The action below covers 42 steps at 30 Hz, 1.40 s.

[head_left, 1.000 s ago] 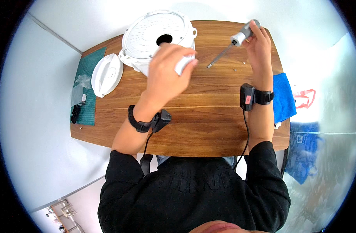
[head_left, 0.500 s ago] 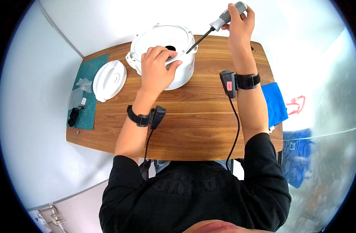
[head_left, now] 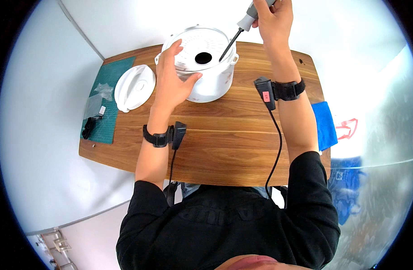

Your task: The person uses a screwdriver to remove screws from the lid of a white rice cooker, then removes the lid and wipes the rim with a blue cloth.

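A white rice cooker body (head_left: pixel 212 85) stands bottom up at the far middle of the table, its slotted base plate round a dark central hole (head_left: pixel 203 58) facing upward. My left hand (head_left: pixel 170 81) is at its left near edge, thumb and fingers spread; whether the fingertips press on it is hard to tell. My right hand (head_left: pixel 276 27) is closed around the grey handle of a screwdriver (head_left: pixel 248 20), partly cut off by the top of the picture. The black shaft slants down left, its tip at the right rim of the base plate.
To the left, a white lid (head_left: pixel 135 87) lies partly on a green cutting mat (head_left: pixel 108 130), near clear plastic bags (head_left: pixel 105 91) and a black cord (head_left: pixel 87 128). A blue cloth (head_left: pixel 323 126) lies at the table's right edge. Cables hang from both wrist straps.
The cooker has turned, so a side handle now shows at its right. My left hand has drawn back left off the base plate and spread wider. The screwdriver stays near the right rim.
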Available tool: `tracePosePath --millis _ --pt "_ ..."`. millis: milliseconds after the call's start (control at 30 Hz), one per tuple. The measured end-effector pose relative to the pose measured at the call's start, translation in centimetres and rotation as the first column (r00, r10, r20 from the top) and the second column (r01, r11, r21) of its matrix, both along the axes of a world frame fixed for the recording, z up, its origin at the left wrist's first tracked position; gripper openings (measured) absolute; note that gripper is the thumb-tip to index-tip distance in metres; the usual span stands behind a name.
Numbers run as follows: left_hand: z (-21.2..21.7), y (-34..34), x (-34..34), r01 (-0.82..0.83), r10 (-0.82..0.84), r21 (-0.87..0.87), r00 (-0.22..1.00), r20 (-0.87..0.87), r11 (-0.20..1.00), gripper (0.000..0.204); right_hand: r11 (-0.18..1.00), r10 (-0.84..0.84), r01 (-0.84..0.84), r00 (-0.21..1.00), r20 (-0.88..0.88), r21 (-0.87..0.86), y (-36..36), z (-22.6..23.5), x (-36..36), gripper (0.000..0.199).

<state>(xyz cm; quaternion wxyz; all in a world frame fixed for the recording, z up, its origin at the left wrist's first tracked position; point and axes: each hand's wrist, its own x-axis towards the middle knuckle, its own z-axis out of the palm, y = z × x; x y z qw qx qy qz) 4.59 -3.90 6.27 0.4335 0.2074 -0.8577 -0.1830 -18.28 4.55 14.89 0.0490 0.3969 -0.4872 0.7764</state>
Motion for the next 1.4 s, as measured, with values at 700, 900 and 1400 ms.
tracePosePath --millis 700,900,1400 --pt "1.8 1.1 -3.2 0.224 -0.235 0.183 0.971 0.042 0.957 0.03 0.998 0.063 -0.062 0.987 -0.149 0.008 -0.3 0.5 -0.3 0.052" --pt "2.3 0.8 -6.3 0.272 -0.272 0.27 0.961 -0.037 0.923 0.026 0.979 0.197 -0.176 0.951 -0.239 0.105 0.2 1.8 0.5 0.06" --pt "2.4 1.2 -7.6 0.227 -0.176 0.401 0.971 -0.159 0.888 0.015 0.984 0.055 -0.004 0.96 -0.274 0.18 -1.9 -2.7 2.8 0.052"
